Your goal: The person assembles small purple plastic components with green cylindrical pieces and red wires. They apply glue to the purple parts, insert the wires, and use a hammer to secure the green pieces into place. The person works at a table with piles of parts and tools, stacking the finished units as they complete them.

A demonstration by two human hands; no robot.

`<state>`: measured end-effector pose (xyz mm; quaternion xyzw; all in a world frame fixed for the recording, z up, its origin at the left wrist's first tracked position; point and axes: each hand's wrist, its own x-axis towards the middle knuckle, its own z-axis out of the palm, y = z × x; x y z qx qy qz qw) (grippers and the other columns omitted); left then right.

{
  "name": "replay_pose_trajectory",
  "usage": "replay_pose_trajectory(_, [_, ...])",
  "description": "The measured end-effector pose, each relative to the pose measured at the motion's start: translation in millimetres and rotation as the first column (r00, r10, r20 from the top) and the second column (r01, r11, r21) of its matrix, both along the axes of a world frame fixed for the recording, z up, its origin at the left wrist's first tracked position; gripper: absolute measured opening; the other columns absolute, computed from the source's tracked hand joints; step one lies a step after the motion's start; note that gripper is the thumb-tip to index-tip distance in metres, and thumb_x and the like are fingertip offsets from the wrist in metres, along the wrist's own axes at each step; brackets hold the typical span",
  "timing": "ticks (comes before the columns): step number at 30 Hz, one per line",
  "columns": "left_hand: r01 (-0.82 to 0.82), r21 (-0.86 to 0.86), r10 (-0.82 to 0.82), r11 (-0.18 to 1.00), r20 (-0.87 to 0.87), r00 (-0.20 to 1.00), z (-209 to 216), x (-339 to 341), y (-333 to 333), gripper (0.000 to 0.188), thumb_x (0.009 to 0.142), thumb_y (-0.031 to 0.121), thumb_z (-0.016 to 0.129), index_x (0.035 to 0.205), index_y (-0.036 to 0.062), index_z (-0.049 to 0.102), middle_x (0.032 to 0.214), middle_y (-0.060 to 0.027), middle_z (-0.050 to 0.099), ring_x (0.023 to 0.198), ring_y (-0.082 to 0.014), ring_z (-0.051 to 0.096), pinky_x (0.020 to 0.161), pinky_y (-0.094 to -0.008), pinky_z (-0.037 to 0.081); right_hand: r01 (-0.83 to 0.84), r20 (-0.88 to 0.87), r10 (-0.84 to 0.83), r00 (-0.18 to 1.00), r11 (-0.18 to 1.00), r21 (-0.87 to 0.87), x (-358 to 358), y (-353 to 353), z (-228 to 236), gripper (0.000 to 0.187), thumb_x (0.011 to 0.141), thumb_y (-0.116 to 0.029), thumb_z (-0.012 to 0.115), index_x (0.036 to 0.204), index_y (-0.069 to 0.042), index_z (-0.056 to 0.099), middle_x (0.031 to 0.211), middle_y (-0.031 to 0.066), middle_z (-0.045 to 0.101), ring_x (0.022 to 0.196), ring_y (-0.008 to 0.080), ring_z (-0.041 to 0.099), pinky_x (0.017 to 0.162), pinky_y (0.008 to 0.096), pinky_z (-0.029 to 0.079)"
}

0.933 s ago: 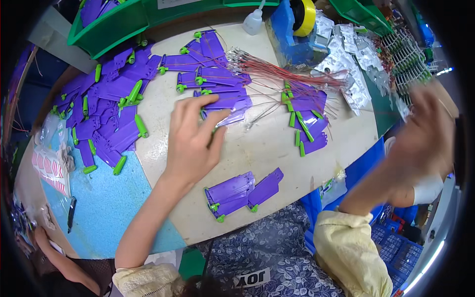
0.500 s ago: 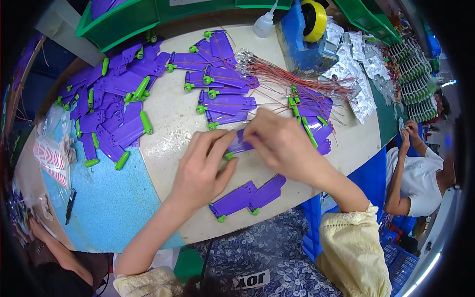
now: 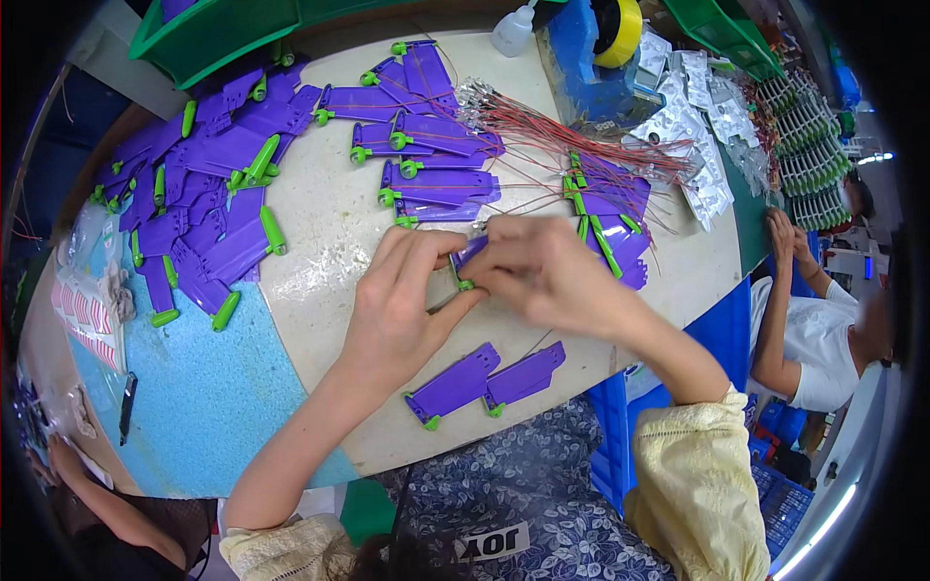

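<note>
Between my two hands is a purple plastic wing-shaped part (image 3: 469, 256) with a green end piece, mostly hidden by my fingers. My left hand (image 3: 399, 289) grips its left edge, with fingertips above and thumb below. My right hand (image 3: 541, 273) pinches at the green end; whatever small thing may be in that pinch is hidden. Nearer me lie two purple wing parts (image 3: 455, 385) side by side with green tips. Just beyond my hands, several purple wing parts (image 3: 441, 182) with green tips carry thin red wires.
A heap of purple and green parts (image 3: 208, 184) covers the far left. Red wires (image 3: 572, 136) fan out beside silver bags (image 3: 693, 145) and a tape dispenser (image 3: 581, 68). A white squeeze bottle (image 3: 513, 31) stands at the back; a black cutter (image 3: 128, 409) lies left. Co-workers sit on both sides.
My right hand has shifted down and inward, its fingers now at the part's green end. My left thumb has come closer to it. The view has shifted slightly.
</note>
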<state>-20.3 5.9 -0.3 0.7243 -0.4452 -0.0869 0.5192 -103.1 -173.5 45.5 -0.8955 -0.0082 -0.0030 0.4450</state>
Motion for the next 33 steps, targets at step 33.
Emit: replay_pose_trajectory(33, [0.213,0.106,-0.231,0.971,0.194,0.953,16,26,-13,0.051,0.065,0.009,0.087,0.108,0.0007,0.061,0.110,-0.0108,0.073,0.093,-0.0286,0.061,0.080,-0.0371,0.054,0.547,-0.241,-0.504,0.829,0.820,0.169,-11,-75,49,0.017,0.080,-0.016,0.073,0.080,0.001,0.075,0.067,0.0048,0.066,0.058,0.0089,0.055,0.054,0.0261,0.043])
